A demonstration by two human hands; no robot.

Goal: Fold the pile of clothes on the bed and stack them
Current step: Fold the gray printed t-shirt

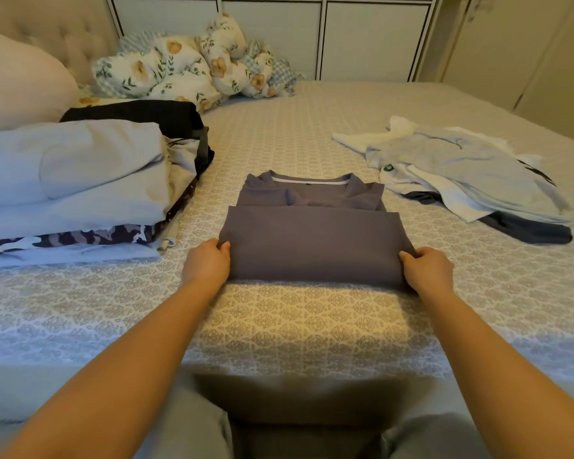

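My fingers (224, 247) pinch the grey shirt's (315, 246) near corners, left hand (207, 264) and right hand (426, 268) alike, mid-fold on the bed (279, 326). A folded stack (77, 190) sits left; the loose pile (461, 180), perhaps four pieces, waits right.

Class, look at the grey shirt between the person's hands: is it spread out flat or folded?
Folded, partly. The grey shirt has its lower half doubled up over itself below the neckline, and the left hand and right hand grip its near corners.
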